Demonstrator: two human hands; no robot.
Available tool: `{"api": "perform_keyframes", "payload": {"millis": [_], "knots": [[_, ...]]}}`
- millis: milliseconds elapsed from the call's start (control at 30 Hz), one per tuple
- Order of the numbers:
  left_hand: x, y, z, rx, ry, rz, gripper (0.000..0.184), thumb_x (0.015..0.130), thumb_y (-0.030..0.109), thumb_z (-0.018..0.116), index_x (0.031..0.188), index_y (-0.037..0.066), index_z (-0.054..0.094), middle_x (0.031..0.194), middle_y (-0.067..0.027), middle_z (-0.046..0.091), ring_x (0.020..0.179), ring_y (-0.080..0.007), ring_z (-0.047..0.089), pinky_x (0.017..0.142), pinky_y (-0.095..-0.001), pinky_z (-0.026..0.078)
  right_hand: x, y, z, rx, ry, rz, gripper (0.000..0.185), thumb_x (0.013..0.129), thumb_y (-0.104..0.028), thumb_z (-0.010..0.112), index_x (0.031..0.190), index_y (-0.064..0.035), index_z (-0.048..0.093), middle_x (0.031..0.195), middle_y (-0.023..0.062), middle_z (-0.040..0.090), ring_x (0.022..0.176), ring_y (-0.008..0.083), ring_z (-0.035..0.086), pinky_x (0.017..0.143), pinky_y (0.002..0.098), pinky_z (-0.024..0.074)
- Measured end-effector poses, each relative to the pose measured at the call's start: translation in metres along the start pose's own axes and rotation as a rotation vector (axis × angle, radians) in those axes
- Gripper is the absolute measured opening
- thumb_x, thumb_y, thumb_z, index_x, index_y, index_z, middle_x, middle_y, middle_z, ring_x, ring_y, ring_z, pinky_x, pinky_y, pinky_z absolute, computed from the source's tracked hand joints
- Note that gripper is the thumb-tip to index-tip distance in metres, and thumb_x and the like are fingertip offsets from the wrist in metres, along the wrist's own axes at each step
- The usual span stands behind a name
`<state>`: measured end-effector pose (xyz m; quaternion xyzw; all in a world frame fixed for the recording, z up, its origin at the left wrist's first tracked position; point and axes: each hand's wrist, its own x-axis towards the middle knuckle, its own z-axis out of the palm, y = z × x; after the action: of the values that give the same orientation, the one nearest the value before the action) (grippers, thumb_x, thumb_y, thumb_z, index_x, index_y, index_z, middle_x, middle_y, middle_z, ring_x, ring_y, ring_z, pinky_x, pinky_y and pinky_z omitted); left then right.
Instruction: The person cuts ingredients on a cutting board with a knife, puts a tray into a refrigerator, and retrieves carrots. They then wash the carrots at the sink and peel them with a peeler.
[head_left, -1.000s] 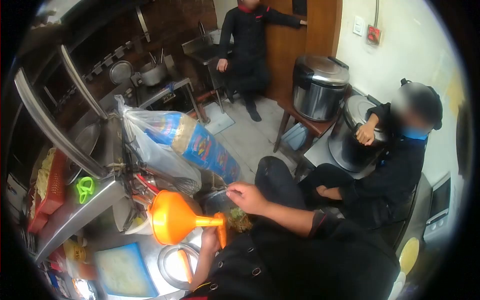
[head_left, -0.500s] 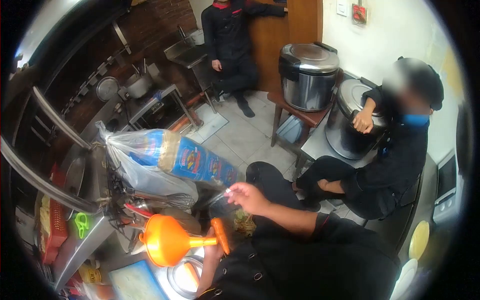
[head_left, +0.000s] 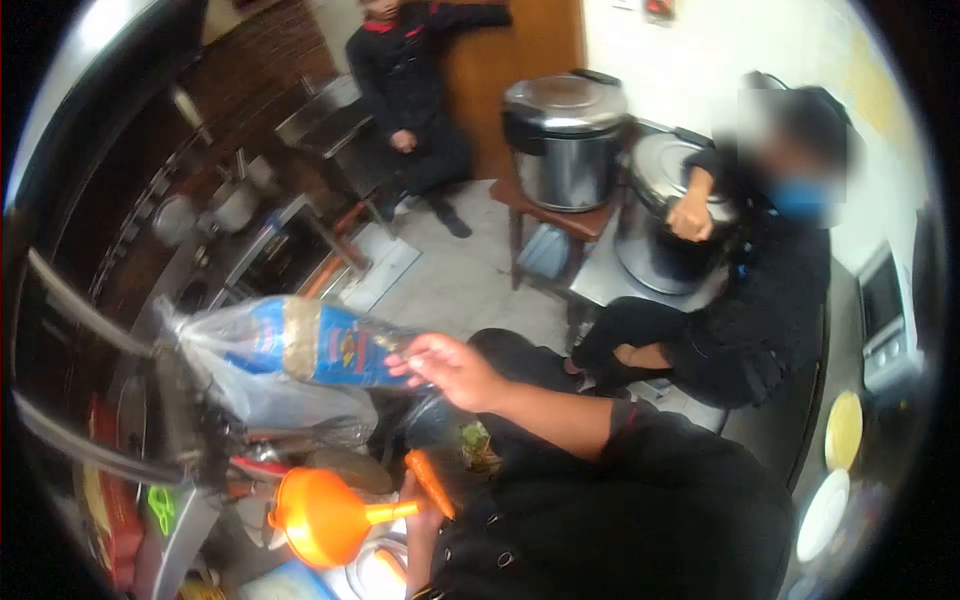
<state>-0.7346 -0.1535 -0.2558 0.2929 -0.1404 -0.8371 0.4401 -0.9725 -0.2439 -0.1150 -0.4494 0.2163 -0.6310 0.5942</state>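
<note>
An orange carrot [head_left: 430, 484] stands up out of my left hand [head_left: 424, 505], whose fingers are closed and partly hidden. The spout of an orange funnel [head_left: 320, 518] reaches the same hand; its wide mouth faces left. My right hand [head_left: 452, 372] is raised farther forward, with thumb and fingers pinched on something small and blurred. Behind those fingertips lies a clear plastic bag with a blue printed pack [head_left: 350, 343]. Green and brown scraps [head_left: 478, 445] sit in a dark container below my right forearm. A second orange piece lies on a round metal plate [head_left: 365, 577].
A person [head_left: 760, 300] sits at the right, one hand near a large steel pot [head_left: 665, 230]. Another person [head_left: 405, 110] stands by the wooden door. A second pot [head_left: 565, 145] rests on a brown stool. Green-handled scissors [head_left: 160, 508] hang at the lower left.
My right hand has moved left and up, away from my left hand, over the blue pack. The view has turned, shifting the room leftward. My left hand remains with the carrot and funnel.
</note>
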Motion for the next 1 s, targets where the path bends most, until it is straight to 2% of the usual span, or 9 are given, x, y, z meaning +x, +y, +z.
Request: {"api": "perform_keyframes", "payload": {"millis": [67, 133, 333, 500, 533, 633, 733, 833, 1000], "knots": [[0.004, -0.003, 0.015, 0.057, 0.15, 0.047, 0.04, 0.094, 0.044, 0.042, 0.115, 0.011, 0.053, 0.094, -0.0053, 0.059, 0.084, -0.0215, 0.057, 0.071, -0.0321, 0.047, 0.004, -0.01, 0.005, 0.021, -0.019, -0.029, 0.017, 0.098, -0.017, 0.045, 0.11, -0.0062, 0.046, 0.119, 0.0102, 0.058, 0.107, 0.018, 0.057, 0.083, 0.0316, 0.0469], [0.004, -0.004, 0.021, 0.049, 0.136, 0.019, 0.038, 0.094, 0.043, 0.042, 0.112, 0.012, 0.053, 0.091, -0.0051, 0.059, 0.08, -0.0217, 0.057, 0.069, -0.0325, 0.047, 0.006, -0.019, 0.007, 0.03, -0.015, -0.026, 0.018, 0.099, -0.017, 0.043, 0.112, -0.0051, 0.045, 0.123, 0.0119, 0.056, 0.109, 0.0205, 0.056, 0.085, 0.0328, 0.0471], [0.006, -0.002, 0.023, 0.096, 0.126, 0.013, 0.035, 0.094, 0.043, 0.043, 0.105, 0.012, 0.055, 0.084, -0.0041, 0.058, 0.073, -0.0213, 0.057, 0.065, -0.0336, 0.048, 0.018, -0.056, 0.012, -0.063, -0.022, -0.208, 0.018, 0.099, -0.017, 0.043, 0.113, -0.0058, 0.044, 0.123, 0.0107, 0.054, 0.099, 0.0147, 0.056, 0.079, 0.029, 0.0481], [0.001, 0.001, 0.02, 0.069, 0.058, 0.081, 0.037, 0.092, 0.043, 0.047, 0.112, 0.013, 0.055, 0.095, -0.0045, 0.06, 0.083, -0.0207, 0.058, 0.072, -0.0353, 0.048, 0.011, -0.065, 0.017, -0.32, -0.186, -0.275, 0.017, 0.094, -0.013, 0.052, 0.109, -0.0038, 0.051, 0.105, 0.0073, 0.058, 0.09, 0.0124, 0.055, 0.075, 0.0266, 0.0456], [0.0, 0.001, 0.025, 0.058, 0.056, 0.085, 0.037, 0.092, 0.043, 0.047, 0.112, 0.013, 0.055, 0.095, -0.0045, 0.06, 0.083, -0.0207, 0.058, 0.072, -0.0353, 0.048, 0.004, -0.075, 0.022, -0.644, -0.164, -0.4, 0.015, 0.092, -0.013, 0.055, 0.104, -0.0031, 0.055, 0.093, 0.0064, 0.058, 0.083, 0.0121, 0.055, 0.072, 0.0272, 0.0451], [-0.003, 0.004, 0.037, 0.029, 0.062, 0.182, 0.038, 0.093, 0.041, 0.047, 0.117, 0.013, 0.053, 0.104, -0.0046, 0.06, 0.092, -0.0211, 0.057, 0.081, -0.0367, 0.047, -0.01, -0.068, 0.027, -0.832, -0.33, -0.367, 0.015, 0.087, -0.014, 0.06, 0.097, -0.0033, 0.057, 0.086, 0.0106, 0.059, 0.074, 0.0243, 0.059, 0.065, 0.0333, 0.0473], [-0.004, 0.008, 0.024, 0.057, 0.036, 0.189, 0.041, 0.093, 0.037, 0.051, 0.123, 0.01, 0.049, 0.111, -0.0057, 0.058, 0.102, -0.0211, 0.056, 0.089, -0.0375, 0.046, -0.02, -0.057, 0.027, -0.911, -0.439, -0.231, 0.017, 0.085, -0.016, 0.062, 0.095, -0.0031, 0.057, 0.085, 0.0119, 0.06, 0.073, 0.0285, 0.059, 0.063, 0.0351, 0.0468], [-0.009, 0.011, 0.047, 0.073, -0.048, 0.243, 0.048, 0.089, 0.037, 0.058, 0.126, 0.008, 0.047, 0.115, -0.008, 0.058, 0.104, -0.0204, 0.057, 0.087, -0.0368, 0.048, -0.023, -0.053, 0.027, -0.989, -0.572, 0.01, 0.018, 0.084, -0.018, 0.062, 0.095, -0.0043, 0.058, 0.083, 0.0115, 0.06, 0.071, 0.0273, 0.06, 0.062, 0.0354, 0.0464], [0.009, 0.01, 0.028, 0.038, 0.038, 0.288, 0.046, 0.09, 0.035, 0.057, 0.125, 0.008, 0.046, 0.113, -0.0078, 0.057, 0.104, -0.0217, 0.056, 0.091, -0.0382, 0.046, -0.021, -0.047, 0.036, -1.078, -0.675, 0.146, 0.023, 0.08, -0.022, 0.066, 0.096, -0.0075, 0.059, 0.083, 0.0118, 0.062, 0.071, 0.0288, 0.062, 0.061, 0.0375, 0.0472]]}}
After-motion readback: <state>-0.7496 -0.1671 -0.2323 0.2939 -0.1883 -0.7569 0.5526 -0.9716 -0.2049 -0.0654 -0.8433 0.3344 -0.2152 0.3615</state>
